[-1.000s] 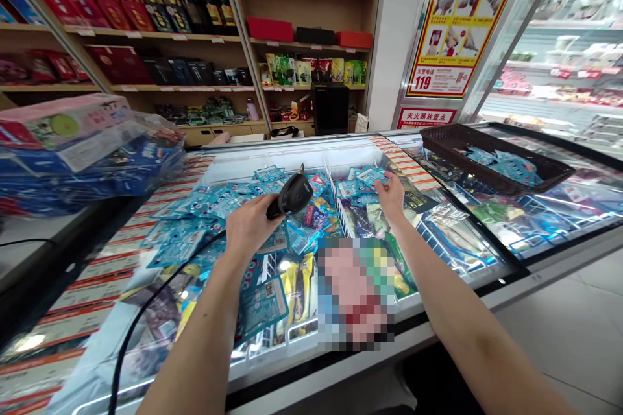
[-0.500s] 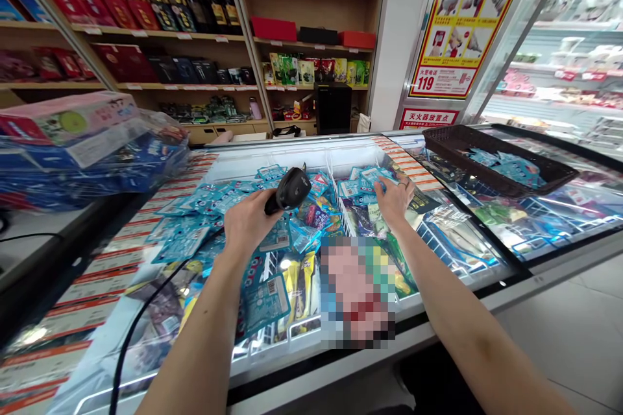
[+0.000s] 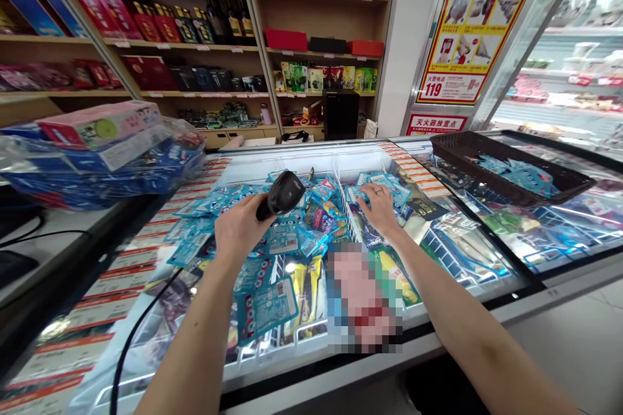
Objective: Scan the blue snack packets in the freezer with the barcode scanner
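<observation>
A black barcode scanner (image 3: 288, 192) is gripped in my left hand (image 3: 238, 228), its head tilted up over the freezer. Its cable runs down past my left forearm. My right hand (image 3: 382, 209) reaches over a small heap of blue packets (image 3: 396, 189) in the right section, its thumb apart from the fingers and its fingertips at the packets. No packet is visibly lifted. More blue packets (image 3: 204, 200) lie piled left of the scanner. One blue packet (image 3: 267, 308) lies nearer, barcode upward, beside yellow-wrapped ice creams (image 3: 305, 288). A blurred patch hides part of the freezer's front.
A dark brown basket (image 3: 567, 193) with blue packets stands on the freezer at right. Plastic-wrapped boxes (image 3: 104, 126) are stacked at left. White wire dividers (image 3: 351, 224) split the freezer. Price labels (image 3: 73, 301) line its left side. Stocked shelves (image 3: 253, 48) stand behind.
My right hand has shifted left and slightly toward me across the blue packets. My left hand still holds the scanner, now slightly farther left. The whole view has shifted a little.
</observation>
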Demonstrator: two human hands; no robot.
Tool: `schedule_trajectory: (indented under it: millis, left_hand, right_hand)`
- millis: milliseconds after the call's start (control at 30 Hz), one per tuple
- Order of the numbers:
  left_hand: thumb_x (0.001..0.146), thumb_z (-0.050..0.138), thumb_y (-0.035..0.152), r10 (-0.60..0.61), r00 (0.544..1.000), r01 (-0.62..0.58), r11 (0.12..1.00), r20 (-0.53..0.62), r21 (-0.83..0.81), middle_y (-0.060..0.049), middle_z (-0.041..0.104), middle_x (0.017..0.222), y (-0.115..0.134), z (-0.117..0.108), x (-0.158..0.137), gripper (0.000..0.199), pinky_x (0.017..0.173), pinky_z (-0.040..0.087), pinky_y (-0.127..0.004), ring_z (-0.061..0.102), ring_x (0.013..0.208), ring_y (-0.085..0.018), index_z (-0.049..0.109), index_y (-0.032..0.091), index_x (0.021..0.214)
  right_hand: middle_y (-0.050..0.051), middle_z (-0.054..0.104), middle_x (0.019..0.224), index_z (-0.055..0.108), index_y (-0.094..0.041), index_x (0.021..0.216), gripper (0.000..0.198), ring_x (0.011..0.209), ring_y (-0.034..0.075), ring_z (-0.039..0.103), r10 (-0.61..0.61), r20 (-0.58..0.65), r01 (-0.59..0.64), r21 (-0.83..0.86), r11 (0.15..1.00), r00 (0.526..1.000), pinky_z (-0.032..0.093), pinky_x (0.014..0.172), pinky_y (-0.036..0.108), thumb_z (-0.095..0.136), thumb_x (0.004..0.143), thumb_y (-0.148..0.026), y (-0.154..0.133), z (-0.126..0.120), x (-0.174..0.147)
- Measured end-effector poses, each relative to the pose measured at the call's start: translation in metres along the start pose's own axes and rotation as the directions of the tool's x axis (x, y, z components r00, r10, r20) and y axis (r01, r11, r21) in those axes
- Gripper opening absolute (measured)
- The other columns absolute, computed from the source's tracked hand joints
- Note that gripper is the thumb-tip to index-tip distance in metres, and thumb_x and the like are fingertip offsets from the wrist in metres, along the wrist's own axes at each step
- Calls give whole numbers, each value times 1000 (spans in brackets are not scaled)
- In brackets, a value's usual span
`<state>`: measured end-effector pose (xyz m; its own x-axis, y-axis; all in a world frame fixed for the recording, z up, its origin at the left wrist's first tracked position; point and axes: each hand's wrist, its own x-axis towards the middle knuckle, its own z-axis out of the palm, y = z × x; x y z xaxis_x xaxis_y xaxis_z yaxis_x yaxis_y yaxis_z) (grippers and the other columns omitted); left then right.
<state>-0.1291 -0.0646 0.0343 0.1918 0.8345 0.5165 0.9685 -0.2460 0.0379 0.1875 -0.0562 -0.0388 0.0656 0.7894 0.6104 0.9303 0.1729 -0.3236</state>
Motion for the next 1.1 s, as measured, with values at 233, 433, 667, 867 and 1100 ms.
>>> schedule_trajectory:
  millis: [233,433,667,867,1100]
  left_hand:
    - [79,47,47,-51,999,51,999,11,-12,-1,65,105,-12,9,-9,39,55,31,-27,60,89,-21,56,28,113]
    - [80,46,48,-52,998,53,998,17,-29,-1,65,103,-12,10,-10,40,55,30,-27,60,88,-21,57,30,113]
    - [79,47,46,-99,995,98,993,-9,-68,-1,65,105,-15,11,-12,39,54,30,-26,60,88,-21,57,28,113]
    - [79,48,46,-143,990,142,987,-6,-74,-1,65,105,-14,9,-11,38,58,33,-27,60,90,-22,58,29,111]
    - [78,47,46,-191,981,193,980,30,-46,-3,65,105,-13,6,-11,40,59,36,-27,60,92,-23,57,29,113]
  right_hand:
    - [5,62,112,57,-23,118,33,111,22,47,-141,164,128,86,988,976,32,94,38,43,91,-34,-16,5,3]
    - [4,61,117,54,-25,123,35,111,22,51,-289,288,247,174,953,913,33,97,41,40,92,-36,-44,20,15]
    - [5,34,145,35,-22,138,47,125,19,42,-583,347,479,344,808,735,33,102,38,41,92,-30,-78,44,36]
    - [1,38,143,36,-29,137,45,127,24,38,-615,410,530,312,788,673,32,101,47,38,93,-35,-82,55,38]
    - [4,58,123,55,-23,121,35,110,18,51,-584,339,503,301,810,737,38,95,34,37,94,-35,-76,33,24]
